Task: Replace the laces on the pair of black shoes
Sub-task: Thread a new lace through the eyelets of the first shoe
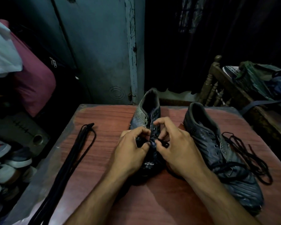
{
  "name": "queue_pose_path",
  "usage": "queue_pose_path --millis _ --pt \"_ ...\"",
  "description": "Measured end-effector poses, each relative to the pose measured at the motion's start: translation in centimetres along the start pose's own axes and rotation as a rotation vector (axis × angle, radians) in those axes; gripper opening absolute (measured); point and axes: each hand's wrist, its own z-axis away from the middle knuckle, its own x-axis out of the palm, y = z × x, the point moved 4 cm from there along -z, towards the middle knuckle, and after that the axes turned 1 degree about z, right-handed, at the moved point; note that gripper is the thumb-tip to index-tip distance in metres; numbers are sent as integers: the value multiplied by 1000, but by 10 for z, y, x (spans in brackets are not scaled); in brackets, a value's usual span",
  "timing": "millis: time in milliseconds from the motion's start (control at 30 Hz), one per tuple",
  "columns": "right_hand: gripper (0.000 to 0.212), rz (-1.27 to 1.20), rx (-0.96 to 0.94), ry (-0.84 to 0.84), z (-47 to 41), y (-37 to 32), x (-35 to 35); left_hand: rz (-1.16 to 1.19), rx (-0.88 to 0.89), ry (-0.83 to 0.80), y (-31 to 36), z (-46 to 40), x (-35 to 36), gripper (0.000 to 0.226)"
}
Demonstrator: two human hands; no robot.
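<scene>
Both hands work over the left black shoe (150,120) on the table (104,120). The left hand (133,148) and right hand (173,146) each pinch its lace (163,143) in a tight grip. The other shoe (217,153) lies just to the right.

The room is dim, with the far right side nearly black. A reddish-brown wood-grain desk (104,120) fills the lower middle of the view. Behind it stands a blue-grey painted metal door (96,51), its paint chipped along a pale vertical edge strip (131,46), with a ring pattern pressed in near its foot. To the left hangs a maroon fabric bag (34,78) with metal zip pulls, partly under a white cloth (2,51). Below it, a heap of grey and white sneakers (6,161) lies low at the left edge. At right, a carved brown wooden rail with turned spindles (212,88) carries a pile of green and blue clothes (259,78). Dark hanging fabric (190,15) shows above.
</scene>
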Motion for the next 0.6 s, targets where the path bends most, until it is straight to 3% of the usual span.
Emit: queue_pose_path --millis 500,600 --pt "72 37 -8 -47 3 -13 4 -41 80 78 10 7 6 20" --pt "82 -5 1 -40 2 -8 3 -99 178 113 11 8 10 23"
